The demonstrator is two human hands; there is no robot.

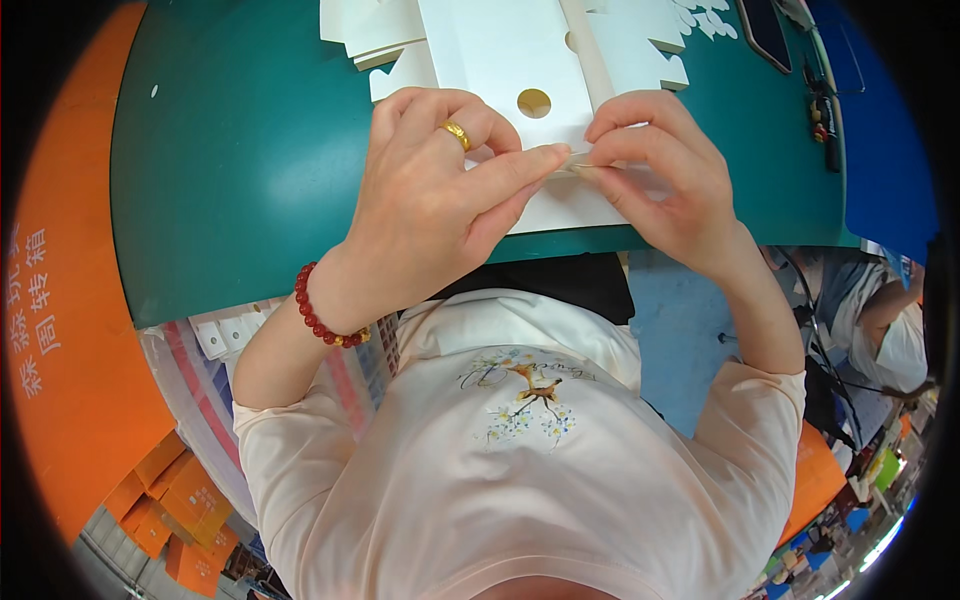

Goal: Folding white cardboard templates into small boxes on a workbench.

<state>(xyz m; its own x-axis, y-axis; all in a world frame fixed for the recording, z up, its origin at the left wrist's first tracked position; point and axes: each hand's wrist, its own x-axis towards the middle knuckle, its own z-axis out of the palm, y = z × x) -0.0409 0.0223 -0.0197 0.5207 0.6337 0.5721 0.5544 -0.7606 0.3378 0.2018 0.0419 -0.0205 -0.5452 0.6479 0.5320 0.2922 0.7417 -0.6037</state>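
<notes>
A green table (230,180) spreads out here, a white card blank (500,60) lying at its near edge. The left hand (430,195) brings thumb and forefinger together there; whether they clamp it, I can't tell. The right hand (678,180) pinches the blank's near end. Smaller: a red bracelet (318,322), a gold ring (457,135).

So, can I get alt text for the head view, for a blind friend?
A person's bare left hand and right hand pinch a thin, pale piece over flat white cut cardboard sheets on a smooth green tabletop. The left wears a gold metal ring and red beaded bracelet; a dark rectangular phone lies at upper right.
</notes>
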